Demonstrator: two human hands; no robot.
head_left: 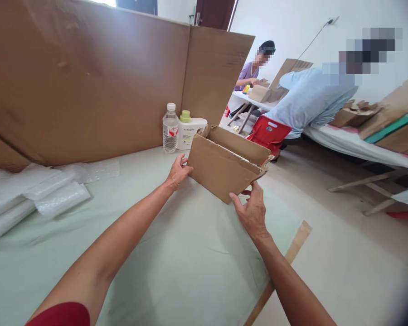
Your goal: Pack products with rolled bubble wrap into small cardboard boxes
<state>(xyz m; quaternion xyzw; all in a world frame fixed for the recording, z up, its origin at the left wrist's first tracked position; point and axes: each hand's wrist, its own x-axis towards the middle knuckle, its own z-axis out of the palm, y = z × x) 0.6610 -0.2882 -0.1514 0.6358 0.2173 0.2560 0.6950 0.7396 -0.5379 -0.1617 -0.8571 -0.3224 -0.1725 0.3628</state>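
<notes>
An open-topped cardboard box with ragged upper edges stands at the right part of the cloth-covered table. My left hand is at its left end, thumb against the near wall and fingers toward the corner. At the lower right corner is my right hand, its thumb on the near wall and its fingers partly hidden behind the box's end. Both hands grip the box between them. Just behind it are a white bottle with a green cap and a clear water bottle.
A tall cardboard panel rises along the table's back. Bubble-wrap pouches lie at the left. The table's edge runs along the right. Beyond it, two people sit at other tables, one on a red chair, with more cardboard boxes.
</notes>
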